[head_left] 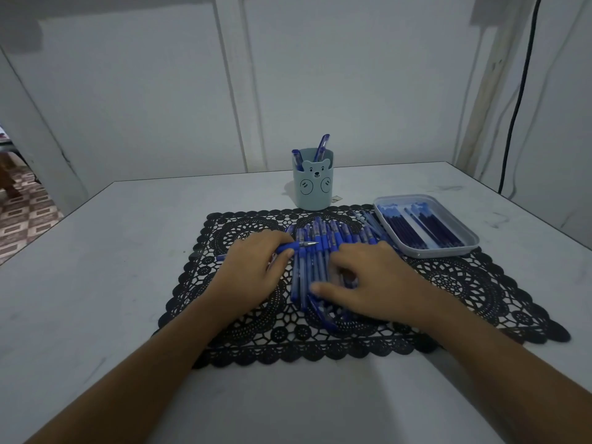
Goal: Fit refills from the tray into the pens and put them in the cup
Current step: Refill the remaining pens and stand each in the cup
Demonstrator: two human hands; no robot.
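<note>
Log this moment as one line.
left hand: holds blue plastic pen | right hand: on pile of blue plastic pens

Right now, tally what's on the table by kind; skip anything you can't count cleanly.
bear-face cup: 1
refill tray: 1
black lace placemat: 1
pens standing in the cup: 2
pen gripped by the left hand: 1
Total: 6
Uncounted: loose pens on the placemat and refills in the tray overlap too much.
</note>
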